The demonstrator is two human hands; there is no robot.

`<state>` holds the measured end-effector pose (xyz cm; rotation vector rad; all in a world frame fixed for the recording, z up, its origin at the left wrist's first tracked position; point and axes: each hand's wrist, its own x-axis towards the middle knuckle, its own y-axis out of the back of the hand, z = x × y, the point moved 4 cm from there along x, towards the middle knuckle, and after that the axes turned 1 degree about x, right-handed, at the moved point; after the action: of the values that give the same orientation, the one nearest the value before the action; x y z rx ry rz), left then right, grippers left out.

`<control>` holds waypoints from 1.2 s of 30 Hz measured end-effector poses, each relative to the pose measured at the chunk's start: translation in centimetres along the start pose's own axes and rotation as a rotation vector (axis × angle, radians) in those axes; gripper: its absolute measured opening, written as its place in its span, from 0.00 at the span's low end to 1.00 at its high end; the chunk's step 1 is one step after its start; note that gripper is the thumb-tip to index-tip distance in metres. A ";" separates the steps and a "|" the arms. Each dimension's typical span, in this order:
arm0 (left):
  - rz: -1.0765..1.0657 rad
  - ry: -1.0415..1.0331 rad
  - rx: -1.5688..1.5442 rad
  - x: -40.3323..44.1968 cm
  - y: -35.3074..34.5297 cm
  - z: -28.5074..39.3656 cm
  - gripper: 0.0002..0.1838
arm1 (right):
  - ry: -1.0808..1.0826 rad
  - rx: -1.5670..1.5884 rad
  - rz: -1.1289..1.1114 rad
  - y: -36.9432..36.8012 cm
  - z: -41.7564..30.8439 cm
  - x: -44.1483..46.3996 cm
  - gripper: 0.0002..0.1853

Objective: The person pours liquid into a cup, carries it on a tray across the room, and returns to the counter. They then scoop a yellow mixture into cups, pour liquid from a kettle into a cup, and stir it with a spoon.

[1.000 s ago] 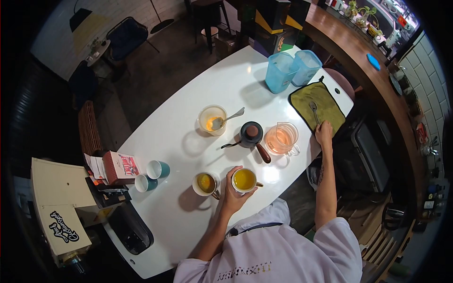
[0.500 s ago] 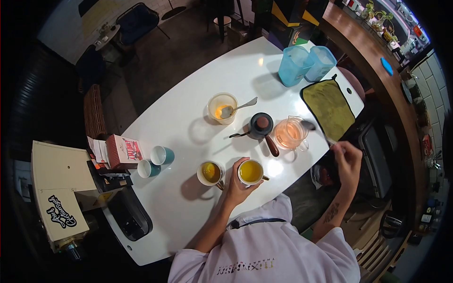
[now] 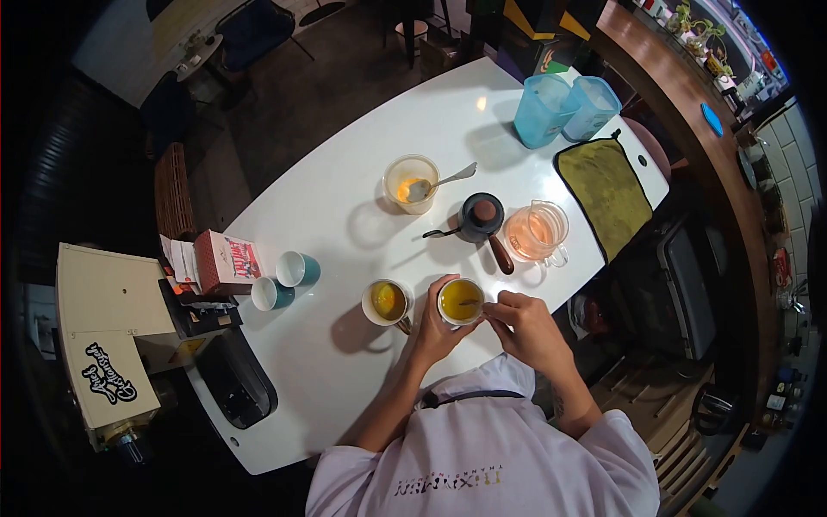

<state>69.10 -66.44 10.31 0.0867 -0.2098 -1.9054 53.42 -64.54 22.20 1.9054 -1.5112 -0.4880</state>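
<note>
My left hand (image 3: 441, 334) is wrapped around the near side of a cup (image 3: 457, 308) of yellow liquid. From the right, my right hand (image 3: 527, 326) pinches a spoon (image 3: 470, 302), whose bowl dips into that liquid. Left of it stands a second cup (image 3: 385, 302) with yellow-orange contents. Behind them are a clear plastic tub (image 3: 410, 169) with orange residue and a spoon (image 3: 446, 179) in it, a dark portafilter (image 3: 481, 217) with a wooden handle, and a glass pitcher (image 3: 536, 231) of pinkish liquid.
Two blue plastic jugs (image 3: 546, 110) stand at the back right beside an olive cloth (image 3: 605, 196). On the left are two teal cups (image 3: 297, 269), a red-and-white box (image 3: 227, 261) and a cream-coloured machine (image 3: 110, 327). The white table (image 3: 319, 379) has curved edges.
My right hand has swung in from the right with the spoon and put its bowl into the cup. My left hand stays around the same cup.
</note>
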 end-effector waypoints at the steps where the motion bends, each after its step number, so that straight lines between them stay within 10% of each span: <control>1: 0.011 -0.034 0.026 0.0 0.0 0.1 0.49 | 0.004 0.001 -0.002 -0.5 0.1 0.2 0.09; 36: 0.009 -0.081 0.025 0.0 0.2 0.2 0.48 | 0.038 -0.112 -0.011 -2.2 0.5 2.5 0.11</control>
<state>69.28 -66.49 10.53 0.0260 -0.2885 -1.8989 55.37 -66.82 20.61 1.8275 -1.4204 -0.5267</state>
